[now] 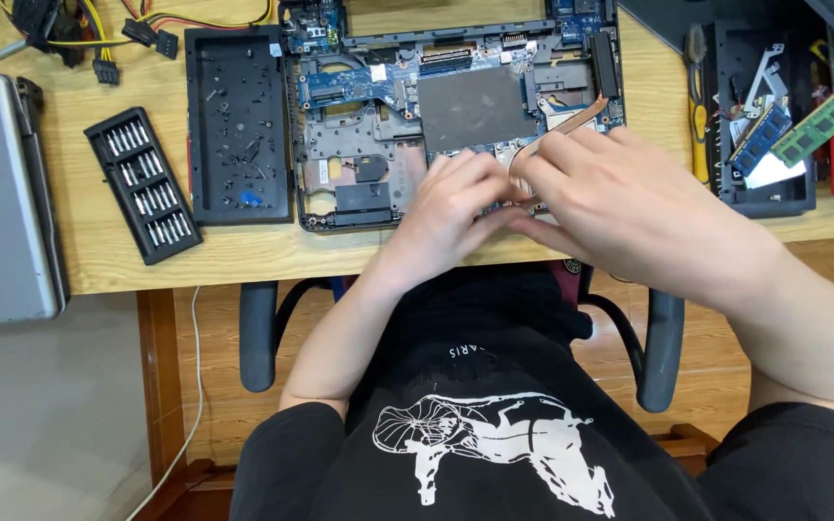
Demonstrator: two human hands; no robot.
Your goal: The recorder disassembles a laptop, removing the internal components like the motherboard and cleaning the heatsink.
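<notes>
A light wooden tabletop (243, 256) spans the top; below its front edge, a black armchair's armrests (257, 333) stand over wood-plank flooring (219, 386).

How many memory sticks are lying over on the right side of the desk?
2. A blue memory stick and a green memory stick lie side by side on the black tray at the right; others may be hidden underneath.

Opened laptop chassis (456, 106), board exposed

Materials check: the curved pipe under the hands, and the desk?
Curved pipe: looks like copper, bare metal, going by its orange-brown sheen. Desk: light wood or wood-look laminate, matte, with visible grain lines; which one is unclear.
</notes>
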